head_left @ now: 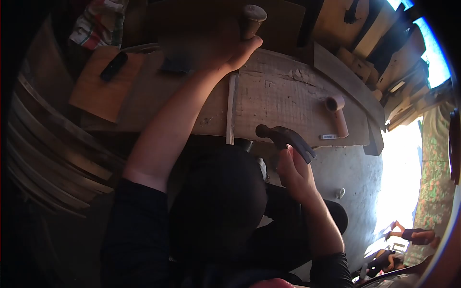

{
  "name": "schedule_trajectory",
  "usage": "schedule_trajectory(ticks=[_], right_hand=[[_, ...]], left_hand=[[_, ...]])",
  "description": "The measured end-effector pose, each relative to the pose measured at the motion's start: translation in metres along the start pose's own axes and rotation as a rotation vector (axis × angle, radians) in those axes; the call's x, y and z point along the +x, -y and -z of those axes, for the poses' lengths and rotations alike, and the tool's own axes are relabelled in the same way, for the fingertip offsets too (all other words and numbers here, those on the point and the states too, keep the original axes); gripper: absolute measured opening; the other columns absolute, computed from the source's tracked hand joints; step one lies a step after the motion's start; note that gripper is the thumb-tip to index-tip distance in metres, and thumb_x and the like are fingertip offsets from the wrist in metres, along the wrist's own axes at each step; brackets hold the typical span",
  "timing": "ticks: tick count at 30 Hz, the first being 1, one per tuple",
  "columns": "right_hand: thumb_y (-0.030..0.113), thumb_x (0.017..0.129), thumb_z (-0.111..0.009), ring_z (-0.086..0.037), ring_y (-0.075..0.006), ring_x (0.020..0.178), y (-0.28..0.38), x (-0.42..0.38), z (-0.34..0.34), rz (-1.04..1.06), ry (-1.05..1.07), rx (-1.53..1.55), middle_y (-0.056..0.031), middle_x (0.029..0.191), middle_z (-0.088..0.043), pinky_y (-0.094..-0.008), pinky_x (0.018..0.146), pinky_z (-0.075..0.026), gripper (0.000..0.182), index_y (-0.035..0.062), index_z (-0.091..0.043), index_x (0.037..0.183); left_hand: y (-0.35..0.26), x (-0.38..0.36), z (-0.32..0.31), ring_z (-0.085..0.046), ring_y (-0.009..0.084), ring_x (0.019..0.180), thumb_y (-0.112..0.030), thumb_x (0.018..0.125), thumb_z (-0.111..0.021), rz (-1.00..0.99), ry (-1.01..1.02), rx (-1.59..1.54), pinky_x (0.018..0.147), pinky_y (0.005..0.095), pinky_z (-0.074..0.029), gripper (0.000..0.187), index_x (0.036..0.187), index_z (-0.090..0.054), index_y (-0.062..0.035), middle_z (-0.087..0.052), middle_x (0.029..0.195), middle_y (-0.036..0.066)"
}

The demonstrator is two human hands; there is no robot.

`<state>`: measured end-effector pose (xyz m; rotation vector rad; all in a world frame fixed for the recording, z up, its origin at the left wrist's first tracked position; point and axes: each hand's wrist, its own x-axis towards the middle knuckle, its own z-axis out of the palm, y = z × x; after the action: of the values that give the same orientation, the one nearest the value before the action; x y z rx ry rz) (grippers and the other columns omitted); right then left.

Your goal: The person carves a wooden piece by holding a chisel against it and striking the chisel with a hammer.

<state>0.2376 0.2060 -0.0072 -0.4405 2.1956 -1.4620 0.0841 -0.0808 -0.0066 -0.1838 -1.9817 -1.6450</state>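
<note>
Hammer in right hand; well apart from left hand

Dark matt metal on the hammer, rough scuffed wood across the bench top, crumpled checked cloth.

On the bench, a strip lies between board, left, and roll, right; hammer in right hand.
</note>
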Motion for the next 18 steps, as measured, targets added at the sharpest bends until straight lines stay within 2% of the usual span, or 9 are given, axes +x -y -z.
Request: schedule_trajectory(ticks=[3,5,6,8,12,14,15,18], right_hand=[[0.039,0.106,-0.045,-0.041,-0.0024,0.057,0.003,-0.006,-0.003,0.041,-0.069,-0.072,0.0075,0.068,-0.044,-0.0225,0.051,-0.032,0.036,0.0064,-0.054,0.095],[0.038,0.103,-0.055,-0.049,-0.0090,0.071,-0.003,-0.008,-0.004,-0.049,-0.032,-0.033,0.0001,0.075,-0.054,-0.0274,0.064,-0.042,0.043,0.0009,-0.060,0.125],[0.038,0.103,-0.055,-0.049,-0.0090,0.071,-0.005,-0.009,-0.006,-0.047,-0.033,-0.036,0.0001,0.075,-0.054,-0.0274,0.064,-0.042,0.043,0.0009,-0.060,0.125],[0.037,0.105,-0.049,-0.046,-0.0025,0.059,-0.007,-0.008,-0.014,0.059,-0.084,-0.135,0.0065,0.070,-0.049,-0.0230,0.052,-0.036,0.035,0.0046,-0.062,0.102],[0.036,0.105,-0.049,-0.047,-0.0027,0.057,-0.007,-0.006,-0.014,0.200,-0.115,-0.233,0.0060,0.070,-0.051,-0.0229,0.052,-0.037,0.035,0.0046,-0.064,0.099],[0.036,0.105,-0.049,-0.047,-0.0041,0.056,0.012,-0.008,-0.011,0.011,-0.096,-0.071,0.0056,0.067,-0.051,-0.0231,0.052,-0.038,0.037,0.0036,-0.064,0.096],[0.036,0.105,-0.049,-0.047,-0.0041,0.056,0.023,-0.005,-0.008,0.015,-0.094,-0.077,0.0056,0.067,-0.051,-0.0231,0.052,-0.038,0.037,0.0036,-0.064,0.096],[0.032,0.105,-0.051,-0.049,-0.0051,0.058,0.087,0.013,0.012,0.322,-0.259,-0.184,0.0036,0.069,-0.054,-0.0228,0.054,-0.039,0.033,0.0020,-0.066,0.102]], left_hand=[[0.006,0.010,-0.001,-0.053,0.0113,0.057,-0.020,0.077,-0.069,0.070,-0.080,-0.076,0.057,0.0347,-0.043,0.025,0.064,-0.056,-0.0037,-0.057,0.058,0.003],[0.005,0.013,-0.001,-0.054,0.0117,0.057,-0.020,0.077,-0.069,0.079,-0.073,-0.065,0.057,0.0343,-0.043,0.024,0.065,-0.056,-0.0033,-0.056,0.058,0.004],[0.006,0.012,-0.002,-0.054,0.0117,0.057,-0.020,0.077,-0.069,0.076,-0.074,-0.067,0.057,0.0343,-0.043,0.024,0.065,-0.056,-0.0033,-0.056,0.058,0.004],[0.004,0.012,-0.005,-0.050,0.0085,0.047,-0.010,0.081,-0.068,-0.002,-0.045,-0.036,0.044,0.0277,-0.038,0.019,0.068,-0.056,-0.0059,-0.054,0.055,0.001],[0.000,0.007,-0.007,-0.052,0.0092,0.048,-0.012,0.080,-0.068,-0.023,-0.046,-0.062,0.047,0.0285,-0.041,0.018,0.067,-0.057,-0.0047,-0.055,0.055,0.001],[-0.002,0.002,-0.007,-0.054,0.0100,0.051,-0.014,0.079,-0.070,-0.057,-0.075,-0.015,0.051,0.0292,-0.043,0.019,0.067,-0.059,-0.0037,-0.057,0.057,0.002],[-0.003,0.000,-0.006,-0.054,0.0100,0.051,-0.014,0.079,-0.070,-0.060,-0.081,-0.017,0.051,0.0292,-0.043,0.019,0.067,-0.059,-0.0037,-0.057,0.057,0.002],[-0.002,0.002,-0.011,-0.056,0.0106,0.053,-0.016,0.079,-0.071,-0.130,-0.102,0.042,0.053,0.0297,-0.044,0.019,0.068,-0.061,-0.0034,-0.059,0.058,0.002]])
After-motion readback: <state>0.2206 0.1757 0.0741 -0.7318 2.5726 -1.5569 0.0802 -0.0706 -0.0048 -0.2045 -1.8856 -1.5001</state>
